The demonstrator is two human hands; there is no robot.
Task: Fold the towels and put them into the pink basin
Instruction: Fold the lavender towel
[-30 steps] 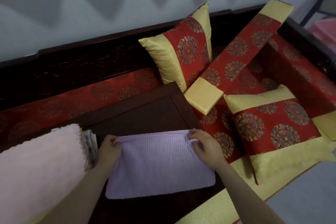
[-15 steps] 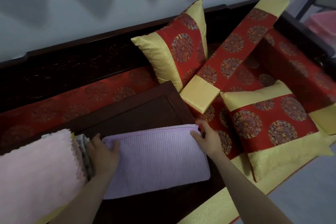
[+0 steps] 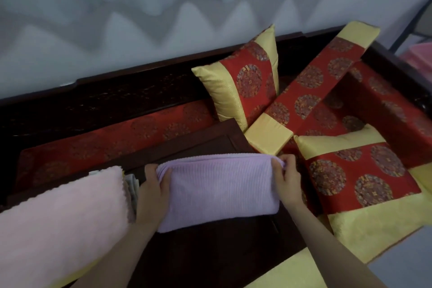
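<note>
Lilac, ribbed and soft: towel (image 3: 217, 190) lying folded on the dark wooden tray (image 3: 210, 255), a thick oblong with its long edges running side to side. Held at both short ends. Left hand (image 3: 153, 190) clamped on the left end, thumb on top, fingers tucked round the far corner. Right hand (image 3: 286, 179) pinching the far right corner, fingers curled shut over bunched cloth. Far edge slightly raised and rounded, so probably mid-fold, or gathered up for lifting; hard to tell which from this angle.

Just left of the left hand, a fluffy pink towel (image 3: 58, 224) in a big heap, touching or nearly touching the forearm, with a scrap of paler cloth (image 3: 132, 184) peeking out beside it. Likely still to be folded.

To the right, a red and gold cushion (image 3: 360, 180) lying flat, close to the right hand. Beyond, a bolster (image 3: 313, 91) leaning across, and another cushion (image 3: 247, 82) propped upright against the dark bench back (image 3: 117, 91). Grey wall behind.

At the far right edge, something pink (image 3: 420, 56), perhaps the basin, mostly cut off by the frame.

Next move, as a guess: keep both grips firm so layers don't slide, finish or flatten the fold, then carry the bundle level towards the right, over the cushions, without letting the ends droop open.
</note>
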